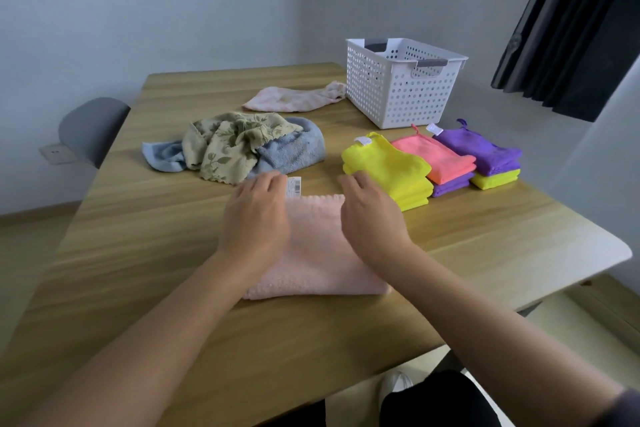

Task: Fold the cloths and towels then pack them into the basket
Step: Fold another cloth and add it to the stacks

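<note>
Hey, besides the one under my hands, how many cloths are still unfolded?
3: a floral cloth heaped on a blue towel at centre-left, and a pale pink cloth left of the basket. More may hide under the heap.

One basket (398, 94), three stacks of folded cloths (446, 163), four towels (311, 253), two hands (254, 222), one chair (90, 128)

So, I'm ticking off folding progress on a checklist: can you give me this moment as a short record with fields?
being folded: pink towel, flat on table
left hand: on towel, fingers at far edge
right hand: likewise
folded: yellow stack, coral-on-purple stack, purple-on-yellow stack
unfolded: floral cloth over blue towel; pale pink cloth
basket: no cloth visible inside
</note>
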A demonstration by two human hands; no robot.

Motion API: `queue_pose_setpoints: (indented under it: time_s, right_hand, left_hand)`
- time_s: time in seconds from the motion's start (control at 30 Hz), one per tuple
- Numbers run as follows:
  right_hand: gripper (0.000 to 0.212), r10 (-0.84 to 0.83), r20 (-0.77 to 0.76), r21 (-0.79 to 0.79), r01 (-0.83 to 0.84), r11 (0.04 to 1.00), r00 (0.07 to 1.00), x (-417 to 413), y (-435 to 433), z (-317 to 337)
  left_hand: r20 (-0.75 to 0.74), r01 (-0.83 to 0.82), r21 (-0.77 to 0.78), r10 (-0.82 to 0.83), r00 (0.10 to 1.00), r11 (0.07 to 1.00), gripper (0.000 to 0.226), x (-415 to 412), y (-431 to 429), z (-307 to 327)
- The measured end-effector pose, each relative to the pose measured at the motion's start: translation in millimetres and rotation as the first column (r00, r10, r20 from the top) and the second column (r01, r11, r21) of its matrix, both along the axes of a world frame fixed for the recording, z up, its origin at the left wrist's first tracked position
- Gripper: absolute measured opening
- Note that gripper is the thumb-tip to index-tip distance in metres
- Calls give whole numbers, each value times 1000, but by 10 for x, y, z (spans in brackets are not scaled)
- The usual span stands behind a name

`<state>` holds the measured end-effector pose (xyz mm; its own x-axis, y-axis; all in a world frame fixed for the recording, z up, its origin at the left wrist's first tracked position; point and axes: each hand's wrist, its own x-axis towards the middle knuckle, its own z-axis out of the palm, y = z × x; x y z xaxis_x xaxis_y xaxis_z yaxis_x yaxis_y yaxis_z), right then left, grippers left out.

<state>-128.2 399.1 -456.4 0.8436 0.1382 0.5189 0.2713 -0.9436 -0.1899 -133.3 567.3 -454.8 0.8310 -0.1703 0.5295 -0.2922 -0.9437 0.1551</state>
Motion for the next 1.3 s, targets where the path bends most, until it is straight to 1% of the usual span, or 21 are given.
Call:
queue_pose_setpoints:
  time_s: [0.03,0.1,0.13,0.17,0.2,0.37,0.4,0.47,0.53,0.6,0.67,0.73,0.77,0.83,0.87,0.9,0.93,1.0,1.07,1.17,1.3]
  right_hand:
    - [24,82,-76,2,-82,997,994,-52,46,-89]
    - [61,161,-300,-77,-192,978,940,-149,99,-240]
    - [77,152,-366,-117,-207,971,918,-179,90,-288]
    - [84,130,-402,-140,-201,970,906,-186,65,-330]
    - [85,115,-416,-147,-192,970,902,-183,39,-339]
    - [66,117,-450,-161,-209,965,886,-210,-20,-290]
    - [67,121,-441,-160,-211,964,889,-217,-24,-247]
    - [77,110,-401,-172,-193,966,910,-218,-35,-191]
    - [81,109,-386,-164,-185,969,916,-198,-16,-152]
    - [69,110,-447,-160,-200,967,888,-193,5,-210]
    - [64,113,-476,-166,-215,962,872,-201,5,-273]
    - [69,147,-429,-146,-230,962,891,-203,-26,-293]
    - [74,185,-369,-122,-245,962,911,-214,-53,-302]
    - [73,292,-248,-103,-325,940,923,-270,-99,-274]
    - [73,344,-229,-105,-374,921,911,-307,-120,-269]
    - [78,377,-265,-100,-414,905,888,-361,-138,-270]
    - [86,389,-340,-86,-440,894,856,-418,-154,-250]
    - [93,357,-457,-112,-451,885,814,-515,-203,-241]
    - [95,339,-490,-138,-455,880,803,-583,-244,-231]
    - [100,367,-451,-166,-481,861,813,-699,-310,-263]
    - [101,414,-365,-183,-500,846,834,-959,-413,-362]
  left_hand:
    - [-118,46,7,-44,992,999,47,-42,-33,-38]
    - [-347,105,88,-69,935,991,65,-94,-64,-180]
    - [-433,109,119,-47,900,987,69,-91,-52,-253]
    - [-495,92,120,-21,869,988,66,-82,-31,-301]
    - [-520,74,106,-8,854,992,61,-75,-7,-322]
    - [-506,42,141,36,862,989,61,-141,-15,-278]
    - [-488,28,151,50,871,988,61,-159,-14,-254]
    - [-415,16,162,53,908,987,65,-185,-27,-214]
    - [-365,39,140,14,931,989,65,-188,-49,-191]
    - [-437,73,130,-9,899,989,63,-195,-83,-221]
    - [-526,74,137,10,850,988,60,-192,-102,-270]
    - [-508,71,148,14,861,986,61,-185,-92,-294]
    - [-453,84,151,-6,892,985,63,-199,-78,-292]
    - [-314,167,140,-116,942,976,73,-262,-29,-294]
    - [-287,230,139,-183,940,963,77,-300,3,-297]
    - [-304,283,137,-232,924,949,79,-347,35,-307]
    - [-345,316,134,-255,903,939,81,-388,70,-313]
    - [-429,339,151,-247,869,929,86,-460,117,-325]
    - [-465,337,177,-223,857,925,93,-506,134,-324]
    - [-486,362,188,-234,842,913,109,-619,142,-309]
    - [-474,402,150,-291,831,903,107,-915,115,-304]
